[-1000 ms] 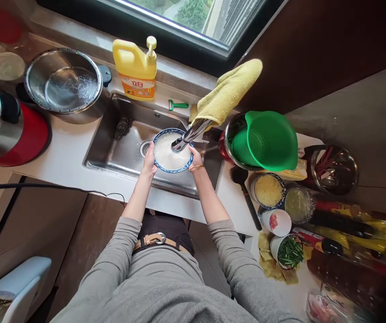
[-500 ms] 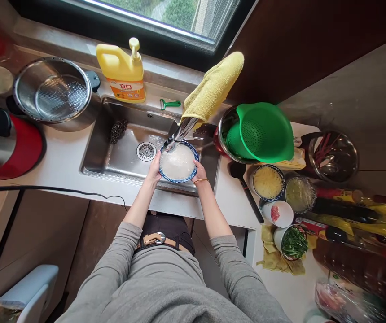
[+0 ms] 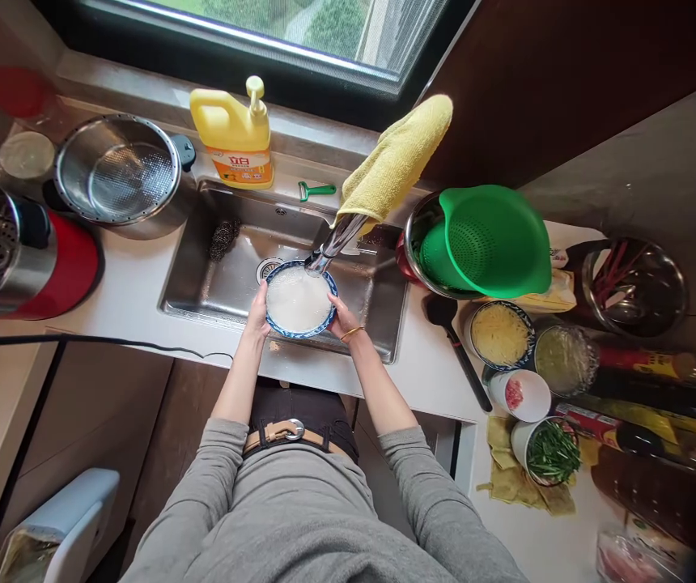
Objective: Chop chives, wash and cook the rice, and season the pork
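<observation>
So I had the blue-rimmed bowl [image 3: 298,300] gripped in both hands over the front of the steel sink [image 3: 227,279], left hand [image 3: 258,308] wrapped on its left rim, right hand [image 3: 341,318] cupping the right rim, with the faucet [image 3: 336,243] spout right at the bowl's far edge. The bowl was full of cloudy white stuff. A yellow cloth [image 3: 395,159] was draped over the faucet.

The white counter [image 3: 123,283] was pretty packed. Yellow dish soap bottle [image 3: 234,138] sat on the ledge behind the sink under the window [image 3: 299,24], a metal scrubber [image 3: 223,236] in the sink's back corner, a steel strainer pot [image 3: 118,172] off to the left. On the right, a green colander [image 3: 490,239] sat in a metal bowl, with little bowls of shredded stuff and chopped greens [image 3: 551,450] nearer me.
</observation>
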`<state>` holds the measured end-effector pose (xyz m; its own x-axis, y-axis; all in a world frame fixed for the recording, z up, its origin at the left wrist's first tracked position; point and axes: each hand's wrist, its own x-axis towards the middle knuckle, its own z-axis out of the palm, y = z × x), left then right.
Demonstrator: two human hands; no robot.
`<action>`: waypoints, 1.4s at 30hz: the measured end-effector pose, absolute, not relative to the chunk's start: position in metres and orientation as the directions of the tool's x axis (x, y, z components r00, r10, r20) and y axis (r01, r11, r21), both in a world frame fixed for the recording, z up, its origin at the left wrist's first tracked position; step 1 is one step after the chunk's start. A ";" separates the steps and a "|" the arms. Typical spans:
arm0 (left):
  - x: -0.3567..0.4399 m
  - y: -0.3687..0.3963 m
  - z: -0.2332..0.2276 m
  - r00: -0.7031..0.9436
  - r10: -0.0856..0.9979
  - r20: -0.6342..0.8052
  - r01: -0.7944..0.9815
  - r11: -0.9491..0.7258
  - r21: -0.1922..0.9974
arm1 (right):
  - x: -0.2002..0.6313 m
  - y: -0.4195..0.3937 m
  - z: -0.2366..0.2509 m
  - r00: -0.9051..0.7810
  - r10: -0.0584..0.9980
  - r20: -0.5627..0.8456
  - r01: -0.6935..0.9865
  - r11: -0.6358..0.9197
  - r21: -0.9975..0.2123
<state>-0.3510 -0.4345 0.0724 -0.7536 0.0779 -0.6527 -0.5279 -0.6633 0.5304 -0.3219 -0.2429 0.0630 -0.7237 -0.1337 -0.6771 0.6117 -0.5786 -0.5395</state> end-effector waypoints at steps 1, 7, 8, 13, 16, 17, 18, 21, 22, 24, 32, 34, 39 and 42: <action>-0.350 -0.438 0.074 -0.755 0.052 -0.654 -0.516 -0.661 0.544 | -0.321 -0.244 0.065 -0.713 -0.157 -0.683 0.634 -0.558 -0.535; -0.354 -0.448 0.081 -0.758 0.028 -0.652 -0.507 -0.655 0.560 | -0.319 -0.246 0.072 -0.711 -0.206 -0.672 0.668 -0.497 -0.555; -0.356 -0.447 0.082 -0.757 0.034 -0.652 -0.512 -0.652 0.559 | -0.319 -0.245 0.073 -0.721 -0.204 -0.662 0.659 -0.495 -0.566; -0.374 -0.434 0.088 -0.774 0.104 -0.625 -0.531 -0.643 0.551 | -0.320 -0.234 0.081 -0.758 -0.169 -0.630 0.620 -0.485 -0.616; -0.383 -0.420 0.092 -0.787 0.139 -0.600 -0.535 -0.638 0.554 | -0.318 -0.223 0.085 -0.767 -0.130 -0.628 0.601 -0.490 -0.632; -0.386 -0.415 0.093 -0.787 0.149 -0.598 -0.541 -0.633 0.554 | -0.317 -0.219 0.085 -0.771 -0.113 -0.627 0.590 -0.496 -0.637; -0.388 -0.409 0.093 -0.785 0.155 -0.600 -0.548 -0.625 0.555 | -0.315 -0.214 0.084 -0.776 -0.094 -0.624 0.577 -0.505 -0.642; -0.391 -0.392 0.094 -0.777 0.158 -0.609 -0.567 -0.596 0.568 | -0.308 -0.200 0.081 -0.783 -0.038 -0.621 0.542 -0.532 -0.651; -0.391 -0.386 0.093 -0.775 0.159 -0.612 -0.573 -0.587 0.573 | -0.305 -0.195 0.079 -0.782 -0.022 -0.623 0.534 -0.538 -0.652; -0.390 -0.375 0.092 -0.769 0.170 -0.616 -0.587 -0.568 0.577 | -0.299 -0.186 0.076 -0.779 0.007 -0.627 0.521 -0.549 -0.653; -0.373 -0.347 0.083 -0.726 0.205 -0.657 -0.650 -0.517 0.557 | -0.265 -0.163 0.072 -0.752 0.085 -0.654 0.511 -0.551 -0.659; -0.366 -0.344 0.082 -0.707 0.229 -0.669 -0.671 -0.516 0.533 | -0.257 -0.160 0.071 -0.745 0.098 -0.659 0.503 -0.566 -0.653; -0.352 -0.337 0.079 -0.669 0.221 -0.709 -0.699 -0.510 0.501 | -0.241 -0.155 0.068 -0.723 0.109 -0.682 0.512 -0.578 -0.635; -0.348 -0.337 0.074 -0.660 0.234 -0.714 -0.714 -0.493 0.498 | -0.235 -0.154 0.067 -0.714 0.126 -0.689 0.509 -0.583 -0.633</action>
